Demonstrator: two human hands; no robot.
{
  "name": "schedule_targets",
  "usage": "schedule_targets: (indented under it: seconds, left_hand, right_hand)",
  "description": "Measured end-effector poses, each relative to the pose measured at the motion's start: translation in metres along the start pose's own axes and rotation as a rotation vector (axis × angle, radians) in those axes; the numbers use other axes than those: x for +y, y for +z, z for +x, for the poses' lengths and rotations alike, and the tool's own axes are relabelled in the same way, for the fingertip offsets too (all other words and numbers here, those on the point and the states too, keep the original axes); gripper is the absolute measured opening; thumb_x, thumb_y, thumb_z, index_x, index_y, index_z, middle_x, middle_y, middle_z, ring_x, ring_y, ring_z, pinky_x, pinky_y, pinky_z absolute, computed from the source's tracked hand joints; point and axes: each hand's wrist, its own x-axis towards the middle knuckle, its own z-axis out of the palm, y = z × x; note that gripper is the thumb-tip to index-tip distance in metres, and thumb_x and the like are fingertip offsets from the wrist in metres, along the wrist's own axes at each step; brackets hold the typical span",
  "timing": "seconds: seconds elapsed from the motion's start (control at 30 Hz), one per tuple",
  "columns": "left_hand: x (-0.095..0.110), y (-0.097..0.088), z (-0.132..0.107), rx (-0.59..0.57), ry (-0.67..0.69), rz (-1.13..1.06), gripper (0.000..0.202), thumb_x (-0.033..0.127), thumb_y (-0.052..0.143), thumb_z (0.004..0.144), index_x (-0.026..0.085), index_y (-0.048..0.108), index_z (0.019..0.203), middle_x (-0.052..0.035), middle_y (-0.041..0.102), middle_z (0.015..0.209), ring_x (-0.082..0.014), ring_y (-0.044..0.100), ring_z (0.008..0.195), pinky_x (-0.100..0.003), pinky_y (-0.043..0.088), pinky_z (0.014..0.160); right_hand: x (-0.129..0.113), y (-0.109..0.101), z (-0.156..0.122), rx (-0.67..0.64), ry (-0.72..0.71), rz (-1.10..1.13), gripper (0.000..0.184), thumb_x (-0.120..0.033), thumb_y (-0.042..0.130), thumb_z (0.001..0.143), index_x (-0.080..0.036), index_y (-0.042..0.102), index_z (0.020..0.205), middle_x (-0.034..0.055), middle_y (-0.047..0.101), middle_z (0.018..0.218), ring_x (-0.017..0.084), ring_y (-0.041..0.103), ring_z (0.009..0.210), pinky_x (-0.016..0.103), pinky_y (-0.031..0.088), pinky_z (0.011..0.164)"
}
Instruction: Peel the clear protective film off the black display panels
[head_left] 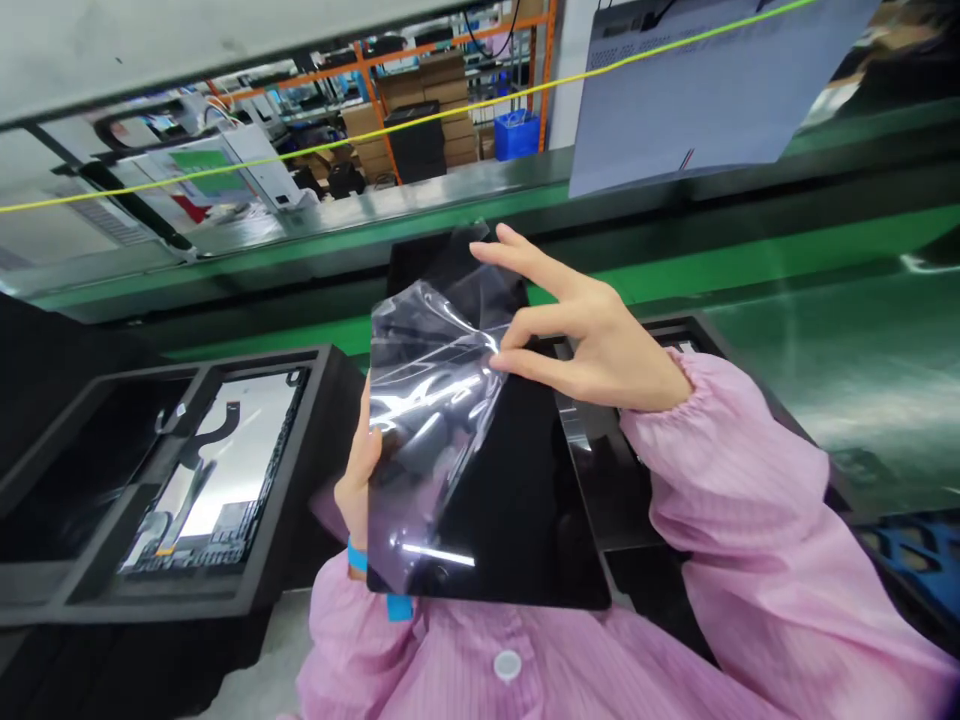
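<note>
A black glass tablet screen is held up in front of my chest, tilted. My left hand grips its left edge, with the thumb at the front and the other fingers mostly hidden behind. Clear plastic film lies over the screen's left part and is pulled into creases toward the upper right. The thumb and index finger of my right hand pinch that film near the middle; the other visible fingers are stretched out. The right part of the glass is bare. A blue tab shows at the lower edge.
To the left, a dark foam tray holds an opened device with a ribbon cable, beside a dark panel. Another dark tray lies partly behind my right arm. Beyond runs a green bench. A yellow cord and a hanging sheet are above it.
</note>
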Motion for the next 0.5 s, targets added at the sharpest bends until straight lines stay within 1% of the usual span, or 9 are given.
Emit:
schedule_targets:
  seconds: [0.03,0.1,0.2,0.27,0.33,0.43,0.5]
  left_hand:
    - [-0.001,-0.001,0.000,0.019,0.036,0.103,0.046,0.037,0.055,0.085,0.031,0.058,0.131,0.0045,0.062,0.129,-0.0258,0.039,0.137,-0.035,0.034,0.113]
    - [-0.005,-0.004,-0.001,0.090,0.153,0.295,0.045,0.035,0.058,0.084,0.033,0.059,0.129,0.0066,0.063,0.128,-0.0266,0.043,0.134,-0.035,0.033,0.114]
    - [-0.010,-0.007,0.000,0.148,0.263,0.419,0.039,0.032,0.064,0.079,0.033,0.068,0.117,0.0069,0.065,0.125,-0.0271,0.049,0.129,-0.032,0.033,0.114]
    - [-0.011,-0.009,0.002,0.125,0.295,0.457,0.036,0.037,0.065,0.076,0.030,0.072,0.110,0.0049,0.067,0.122,-0.0291,0.052,0.126,-0.035,0.037,0.112]
    - [-0.011,-0.010,0.006,0.081,0.307,0.468,0.039,0.041,0.067,0.072,0.030,0.073,0.109,0.0046,0.067,0.121,-0.0305,0.053,0.125,-0.038,0.037,0.112]
    - [-0.011,-0.012,0.009,0.037,0.310,0.465,0.039,0.042,0.063,0.076,0.031,0.070,0.113,0.0059,0.066,0.123,-0.0287,0.052,0.127,-0.041,0.033,0.115]
    - [-0.013,-0.013,0.011,0.026,0.306,0.461,0.035,0.038,0.063,0.077,0.032,0.071,0.111,0.0068,0.067,0.121,-0.0282,0.051,0.127,-0.042,0.032,0.116]
  right_hand:
    - [-0.001,0.004,0.001,0.042,0.047,0.018,0.018,-0.019,0.063,0.082,-0.017,0.057,0.065,0.0018,0.045,0.142,0.026,0.030,0.139,0.046,0.029,0.116]
    - [-0.002,0.010,0.002,0.128,0.138,0.060,0.020,-0.013,0.058,0.081,-0.017,0.051,0.062,0.0051,0.050,0.137,0.023,0.038,0.135,0.042,0.034,0.113]
    - [0.000,0.016,0.002,0.241,0.235,0.123,0.022,-0.010,0.055,0.077,-0.018,0.046,0.059,0.0057,0.058,0.128,0.020,0.045,0.130,0.039,0.036,0.111]
    - [0.003,0.017,0.003,0.273,0.279,0.157,0.022,-0.011,0.055,0.075,-0.019,0.046,0.057,0.0045,0.060,0.125,0.019,0.048,0.127,0.038,0.037,0.110]
    - [0.006,0.018,0.003,0.284,0.312,0.175,0.021,-0.011,0.055,0.074,-0.019,0.047,0.056,0.0038,0.060,0.123,0.019,0.050,0.126,0.037,0.038,0.109]
    - [0.009,0.019,0.003,0.284,0.340,0.180,0.020,-0.009,0.055,0.072,-0.019,0.048,0.056,0.0022,0.062,0.121,0.017,0.051,0.125,0.035,0.037,0.109]
    - [0.010,0.019,0.003,0.278,0.353,0.180,0.019,-0.009,0.055,0.071,-0.018,0.048,0.056,0.0010,0.062,0.120,0.017,0.051,0.125,0.035,0.037,0.109]
